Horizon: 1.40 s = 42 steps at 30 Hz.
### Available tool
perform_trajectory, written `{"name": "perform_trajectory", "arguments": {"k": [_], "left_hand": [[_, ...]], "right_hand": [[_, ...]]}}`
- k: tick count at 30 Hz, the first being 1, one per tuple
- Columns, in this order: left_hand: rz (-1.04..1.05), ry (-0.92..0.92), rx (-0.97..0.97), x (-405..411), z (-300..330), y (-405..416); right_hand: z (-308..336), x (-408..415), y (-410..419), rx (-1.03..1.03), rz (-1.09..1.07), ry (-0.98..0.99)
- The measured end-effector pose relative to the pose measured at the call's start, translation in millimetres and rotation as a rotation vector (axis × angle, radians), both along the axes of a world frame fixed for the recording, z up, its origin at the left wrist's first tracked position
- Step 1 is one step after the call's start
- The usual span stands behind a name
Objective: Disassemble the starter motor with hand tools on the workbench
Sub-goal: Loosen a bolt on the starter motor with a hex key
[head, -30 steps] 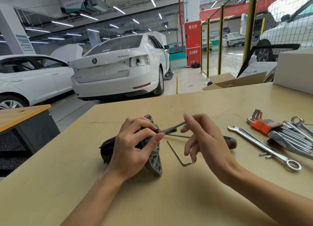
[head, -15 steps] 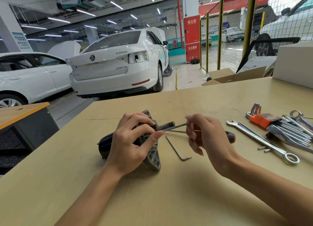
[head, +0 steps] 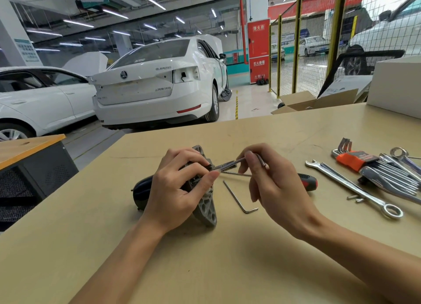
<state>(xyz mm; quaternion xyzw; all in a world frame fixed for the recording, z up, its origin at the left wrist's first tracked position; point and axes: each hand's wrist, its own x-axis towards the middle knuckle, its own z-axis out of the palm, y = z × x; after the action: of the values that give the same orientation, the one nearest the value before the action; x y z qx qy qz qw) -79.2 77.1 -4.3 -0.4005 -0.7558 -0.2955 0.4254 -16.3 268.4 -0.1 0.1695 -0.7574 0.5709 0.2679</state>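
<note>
While the black-bodied starter motor with its grey cast-metal flange (head: 206, 203) lies on the tan wooden workbench (head: 227, 269), the head view shows the left hand (head: 177, 189) wrapped around its housing. The right hand (head: 271, 180) pinches a thin bent steel hex key (head: 237, 162), whose tip meets the motor's end. A second loose hex key (head: 239, 198) and a long chrome combination wrench (head: 350, 187) lie nearby. Judged heavy, rigid and smooth, the motor is best restrained at the flange or body.
</note>
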Motion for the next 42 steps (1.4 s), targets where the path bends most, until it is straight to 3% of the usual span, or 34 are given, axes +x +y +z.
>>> {"name": "perform_trajectory", "arguments": {"k": [11,19,27,42], "left_hand": [[-0.003,-0.011,0.002,0.6,0.2,-0.5],[-0.019,-0.030,0.009,1.3,0.2,-0.3],[0.021,-0.011,0.022,3.7,0.9,1.6],[0.001,-0.016,-0.023,3.2,0.6,-1.3]], "right_hand": [[-0.4,0.8,-1.4,-0.132,0.050,-0.042],[0.2,0.3,-0.3,-0.113,0.086,-0.015],[-1.0,-2.9,1.7,-0.249,0.067,-0.187],[3.2,-2.4,2.0,-0.326,0.156,-0.247]]}}
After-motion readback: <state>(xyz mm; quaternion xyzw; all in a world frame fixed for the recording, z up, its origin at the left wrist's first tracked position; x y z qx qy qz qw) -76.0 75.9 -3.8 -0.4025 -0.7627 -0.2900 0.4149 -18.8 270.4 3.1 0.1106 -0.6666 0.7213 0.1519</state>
